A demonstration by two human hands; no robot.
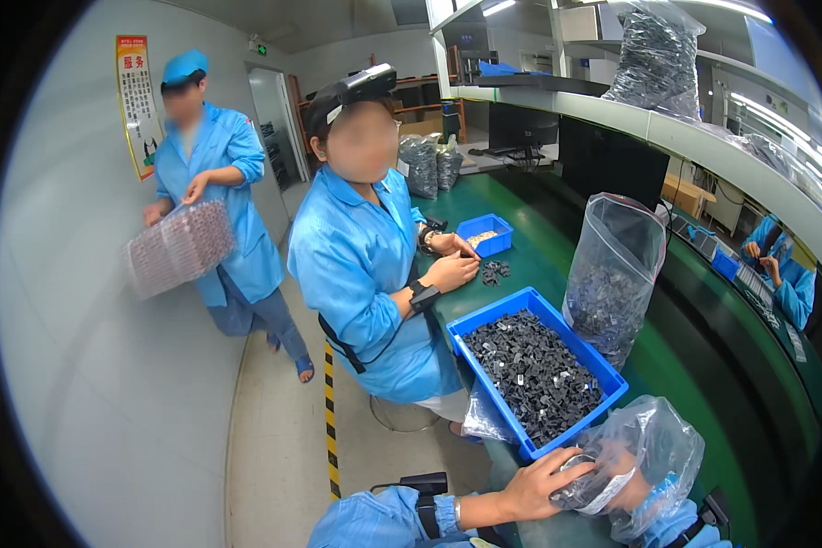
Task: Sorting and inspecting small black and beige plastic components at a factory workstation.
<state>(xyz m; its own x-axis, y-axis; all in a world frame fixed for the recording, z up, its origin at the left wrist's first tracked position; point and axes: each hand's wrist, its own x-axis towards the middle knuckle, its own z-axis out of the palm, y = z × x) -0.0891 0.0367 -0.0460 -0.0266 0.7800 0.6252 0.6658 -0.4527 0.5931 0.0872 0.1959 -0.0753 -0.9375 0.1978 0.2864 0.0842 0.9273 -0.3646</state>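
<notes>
My left hand (541, 486) is closed on a clear plastic bag (662, 429) at the near edge of the green bench. Its fingers curl over a bunched part with something dark inside. Through the crumpled plastic shows my right hand (627, 484), within or behind the bag; its fingers are too veiled to read. Just beyond both hands stands a blue tray (532, 449), filled with small black plastic parts (534, 374). A tall clear bag (616, 274), partly filled with similar dark parts, stands upright against the tray's far right side.
A co-worker (365, 274) sits at the bench's left side, hands by a small black pile (495, 272) and a small blue bin (486, 236). Another person (217, 183) stands by the wall with a wrapped bundle (181, 248). A shelf (630, 117) overhangs the bench.
</notes>
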